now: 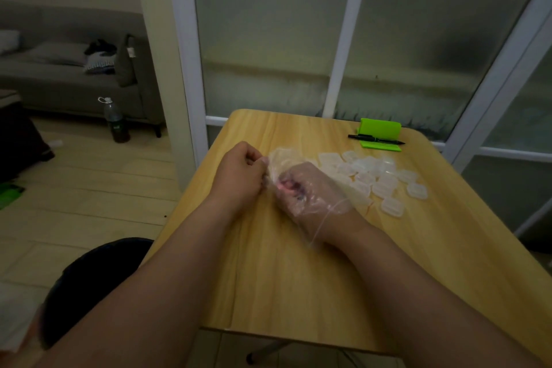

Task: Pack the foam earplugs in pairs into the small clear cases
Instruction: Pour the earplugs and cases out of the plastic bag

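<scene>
At the middle of the bench (298, 278), as the head view showed it, the left grip (239, 172) pinched a loose flap of clear film (279, 157). The right grip (301, 185) sat inside that film as in a thin glove, fingers curled. A pink smudge (286, 185) among them may have been earplugs, but whether it held anything could not be told. Just right of the hands lay a heap of small clear cases (373, 176), none seen to hold a pair. By that showing the packing had hardly begun, with every case left to fill. Bare wood lay open toward the near edge, the left edge ran close by the left forearm, and a green stand (380, 130) with a pen (376, 138) kept to the far right corner
</scene>
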The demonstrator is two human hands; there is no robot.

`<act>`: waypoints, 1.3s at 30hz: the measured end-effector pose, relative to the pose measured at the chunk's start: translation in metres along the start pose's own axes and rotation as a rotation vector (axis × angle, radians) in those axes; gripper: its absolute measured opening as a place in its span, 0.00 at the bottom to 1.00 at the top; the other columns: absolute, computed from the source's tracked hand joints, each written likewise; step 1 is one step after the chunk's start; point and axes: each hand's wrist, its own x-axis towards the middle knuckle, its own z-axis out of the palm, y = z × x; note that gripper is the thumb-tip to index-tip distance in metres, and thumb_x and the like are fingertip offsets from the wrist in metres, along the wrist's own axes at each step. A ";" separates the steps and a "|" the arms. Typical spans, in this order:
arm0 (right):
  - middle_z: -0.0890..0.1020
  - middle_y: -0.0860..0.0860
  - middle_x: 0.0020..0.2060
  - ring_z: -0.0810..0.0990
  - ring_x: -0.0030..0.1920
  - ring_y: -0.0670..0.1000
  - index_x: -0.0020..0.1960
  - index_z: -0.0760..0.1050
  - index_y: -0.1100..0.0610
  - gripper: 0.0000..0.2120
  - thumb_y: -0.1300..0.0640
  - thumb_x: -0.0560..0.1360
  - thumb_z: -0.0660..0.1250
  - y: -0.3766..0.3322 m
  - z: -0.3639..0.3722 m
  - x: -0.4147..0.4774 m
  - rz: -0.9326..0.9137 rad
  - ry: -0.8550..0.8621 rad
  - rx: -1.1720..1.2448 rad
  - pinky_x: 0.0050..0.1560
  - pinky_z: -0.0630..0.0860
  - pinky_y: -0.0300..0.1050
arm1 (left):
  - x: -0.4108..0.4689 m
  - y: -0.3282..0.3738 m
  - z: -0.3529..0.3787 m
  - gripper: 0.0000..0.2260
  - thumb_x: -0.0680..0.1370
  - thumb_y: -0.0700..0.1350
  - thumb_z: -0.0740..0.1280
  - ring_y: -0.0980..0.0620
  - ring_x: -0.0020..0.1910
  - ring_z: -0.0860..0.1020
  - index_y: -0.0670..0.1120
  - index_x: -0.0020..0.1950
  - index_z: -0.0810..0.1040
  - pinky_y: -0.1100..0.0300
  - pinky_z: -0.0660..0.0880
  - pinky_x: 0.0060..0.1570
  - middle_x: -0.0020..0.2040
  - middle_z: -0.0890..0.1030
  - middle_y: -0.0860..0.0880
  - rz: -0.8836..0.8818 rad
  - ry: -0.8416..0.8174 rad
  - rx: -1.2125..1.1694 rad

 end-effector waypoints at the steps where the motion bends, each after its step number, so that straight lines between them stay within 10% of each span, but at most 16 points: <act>1: 0.80 0.45 0.45 0.80 0.45 0.48 0.51 0.83 0.53 0.06 0.53 0.82 0.69 0.000 0.000 0.002 0.030 -0.006 0.002 0.48 0.77 0.45 | 0.001 -0.002 -0.001 0.05 0.84 0.43 0.68 0.48 0.37 0.83 0.43 0.50 0.77 0.51 0.83 0.40 0.41 0.84 0.44 -0.012 0.029 -0.007; 5: 0.78 0.43 0.57 0.80 0.54 0.48 0.62 0.80 0.47 0.12 0.45 0.84 0.62 -0.004 -0.013 0.021 -0.021 -0.120 0.012 0.57 0.77 0.46 | 0.009 -0.007 -0.005 0.04 0.83 0.44 0.67 0.51 0.36 0.83 0.43 0.51 0.77 0.44 0.83 0.47 0.40 0.84 0.46 -0.060 0.156 -0.050; 14: 0.74 0.44 0.51 0.75 0.47 0.47 0.52 0.75 0.48 0.08 0.44 0.82 0.63 0.008 -0.004 0.037 -0.110 -0.120 -0.104 0.49 0.71 0.43 | 0.019 -0.014 -0.005 0.04 0.81 0.45 0.67 0.48 0.44 0.81 0.46 0.47 0.77 0.49 0.80 0.46 0.43 0.82 0.49 -0.053 0.213 0.119; 18: 0.75 0.46 0.63 0.75 0.61 0.48 0.62 0.78 0.45 0.31 0.33 0.76 0.44 0.006 -0.009 0.034 -0.154 -0.275 -0.238 0.65 0.74 0.46 | 0.020 -0.019 -0.006 0.04 0.81 0.44 0.66 0.51 0.42 0.77 0.46 0.48 0.76 0.55 0.73 0.39 0.42 0.79 0.50 -0.043 0.237 0.238; 21: 0.75 0.46 0.69 0.73 0.69 0.50 0.67 0.77 0.44 0.25 0.32 0.82 0.53 0.002 -0.012 0.037 -0.087 -0.349 -0.219 0.71 0.71 0.51 | 0.018 -0.019 -0.004 0.03 0.81 0.44 0.65 0.53 0.39 0.75 0.46 0.48 0.75 0.56 0.70 0.36 0.41 0.77 0.51 -0.044 0.246 0.277; 32: 0.74 0.44 0.50 0.74 0.48 0.47 0.52 0.75 0.48 0.08 0.45 0.84 0.62 0.007 -0.009 0.037 -0.241 -0.207 -0.183 0.52 0.74 0.46 | 0.016 -0.021 -0.008 0.02 0.80 0.44 0.64 0.50 0.39 0.75 0.47 0.47 0.73 0.51 0.74 0.40 0.41 0.77 0.50 -0.057 0.234 0.312; 39: 0.72 0.44 0.70 0.71 0.68 0.48 0.71 0.73 0.43 0.21 0.35 0.83 0.57 0.016 -0.016 0.023 -0.245 -0.301 -0.163 0.72 0.71 0.50 | 0.016 -0.023 -0.010 0.02 0.79 0.44 0.63 0.50 0.39 0.74 0.48 0.47 0.73 0.51 0.74 0.42 0.42 0.76 0.50 -0.112 0.292 0.355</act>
